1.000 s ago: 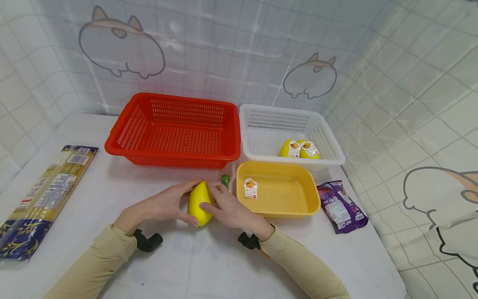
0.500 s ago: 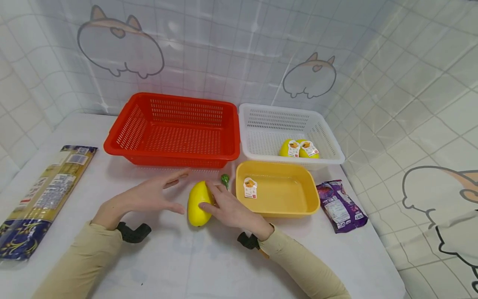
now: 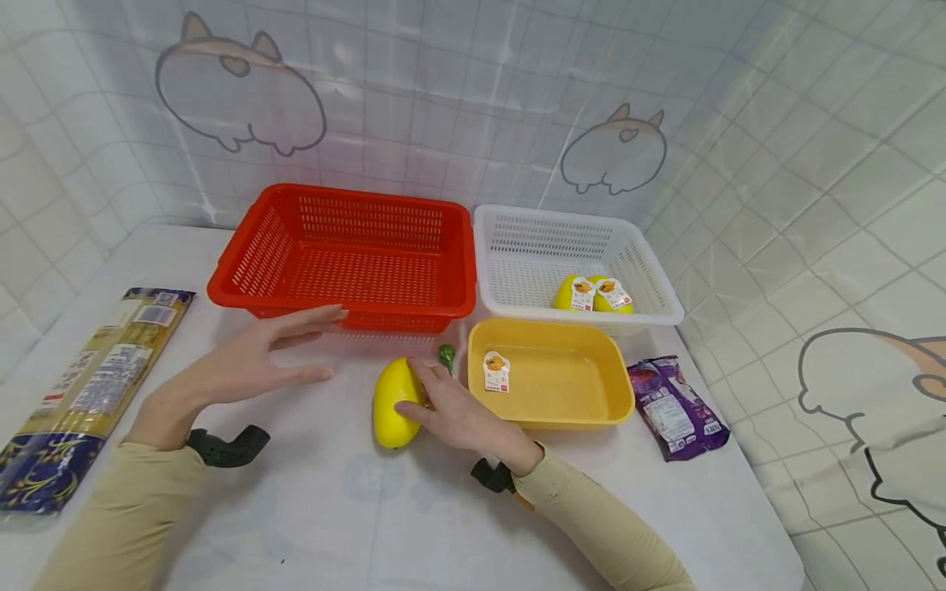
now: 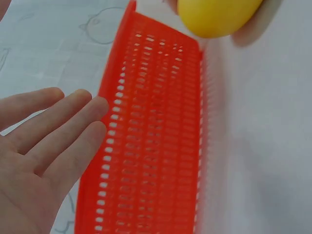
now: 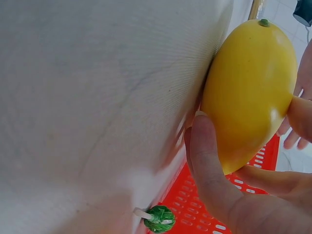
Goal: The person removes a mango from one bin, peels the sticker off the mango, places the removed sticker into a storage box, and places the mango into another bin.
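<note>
A yellow mango (image 3: pixel 395 402) lies on the white table in front of the red basket (image 3: pixel 355 256). My right hand (image 3: pixel 443 406) grips the mango from its right side, thumb and fingers curled round it; the right wrist view shows the mango (image 5: pixel 248 92) between thumb and fingers. My left hand (image 3: pixel 254 357) hovers flat with straight fingers to the left of the mango, holding nothing; the left wrist view shows its fingers (image 4: pixel 53 134) beside the red basket (image 4: pixel 151 151) and the mango (image 4: pixel 217 17) at the top.
A white basket (image 3: pixel 517 250) holds two labelled yellow fruits (image 3: pixel 591 294). A yellow tray (image 3: pixel 550 377) with a sticker sits right of the mango, a small green item (image 3: pixel 447 355) by its corner. A purple packet (image 3: pixel 676 406) lies right, a long pasta bag (image 3: pixel 81 386) left.
My left hand has let go of the mango and drawn away to the left, fingers straightened. My right hand stays on the mango, which has barely moved.
</note>
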Demonstrator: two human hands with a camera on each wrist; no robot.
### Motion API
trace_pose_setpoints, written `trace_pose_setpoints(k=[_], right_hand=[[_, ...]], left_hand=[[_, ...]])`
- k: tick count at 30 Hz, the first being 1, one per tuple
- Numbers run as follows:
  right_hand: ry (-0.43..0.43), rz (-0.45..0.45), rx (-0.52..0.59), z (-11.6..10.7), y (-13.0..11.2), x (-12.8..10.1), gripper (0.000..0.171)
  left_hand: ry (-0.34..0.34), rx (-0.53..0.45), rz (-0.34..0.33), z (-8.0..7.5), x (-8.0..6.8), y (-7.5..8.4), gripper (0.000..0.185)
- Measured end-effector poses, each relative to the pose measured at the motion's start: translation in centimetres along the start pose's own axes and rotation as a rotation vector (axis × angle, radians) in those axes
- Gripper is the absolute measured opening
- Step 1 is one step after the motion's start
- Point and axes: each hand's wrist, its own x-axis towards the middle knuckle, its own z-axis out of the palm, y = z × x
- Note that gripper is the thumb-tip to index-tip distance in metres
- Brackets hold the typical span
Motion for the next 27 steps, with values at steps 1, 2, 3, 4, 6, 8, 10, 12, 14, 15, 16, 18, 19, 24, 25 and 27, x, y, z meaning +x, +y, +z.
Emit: trace_pose_setpoints(k=[1, 2, 3, 4, 6, 8, 10, 12, 14, 15, 16, 18, 19, 24, 25, 27], right_hand=[[0.001, 0.000, 0.005, 0.0, 0.0, 0.0, 0.071], [0.002, -0.001, 0.009, 0.0, 0.0, 0.0, 0.070], [0.003, -0.001, 0.011, 0.0, 0.0, 0.0, 0.070], [0.003, -0.001, 0.013, 0.0, -0.1, -0.1, 0.070], [0.005, -0.001, 0.021, 0.0, 0.0, -0.1, 0.069], [0.005, 0.001, 0.024, 0.0, 0.0, -0.1, 0.070], [0.006, 0.000, 0.029, 0.1, 0.0, -0.1, 0.070], [0.007, -0.004, 0.038, 0.1, 0.0, 0.0, 0.071], [0.009, -0.012, 0.046, 0.1, 0.0, 0.0, 0.072], [0.008, -0.014, 0.052, 0.1, 0.0, 0.0, 0.073], [0.007, -0.014, 0.061, 0.1, 0.0, 0.0, 0.075], [0.003, -0.011, 0.074, 0.1, 0.0, 0.0, 0.077], [0.001, -0.009, 0.079, 0.1, 0.0, -0.1, 0.079], [-0.004, -0.010, 0.100, 0.2, 0.0, -0.1, 0.082], [-0.005, -0.011, 0.101, 0.2, 0.0, -0.1, 0.082], [-0.005, -0.016, 0.107, 0.2, 0.0, -0.1, 0.082]], left_hand=[[0.005, 0.000, 0.006, -0.2, -0.1, 0.1, 0.074], [0.009, -0.002, 0.010, -0.5, -0.3, 0.1, 0.073], [0.015, 0.003, 0.015, -0.7, -0.4, 0.1, 0.073], [0.020, 0.006, 0.016, -0.9, -0.6, 0.1, 0.072], [0.047, 0.019, 0.006, -1.4, -0.9, 0.0, 0.071], [0.086, 0.030, -0.013, -1.9, -1.3, -0.2, 0.069], [0.148, 0.038, -0.033, -2.4, -1.5, -0.5, 0.067], [0.225, 0.058, -0.070, -2.9, -1.6, -0.8, 0.065], [0.298, 0.051, -0.117, -3.3, -1.6, -1.2, 0.064], [0.338, 0.054, -0.146, -3.5, -1.5, -1.3, 0.064], [0.383, 0.061, -0.174, -3.6, -1.4, -1.5, 0.064], [0.472, 0.084, -0.213, -3.7, -1.2, -2.0, 0.064], [0.508, 0.099, -0.230, -3.7, -1.0, -2.4, 0.066], [0.599, 0.190, -0.335, -3.6, -0.3, -4.4, 0.074], [0.598, 0.182, -0.361, -3.6, -0.3, -4.7, 0.076], [0.595, 0.133, -0.400, -3.7, -0.3, -5.3, 0.081]])
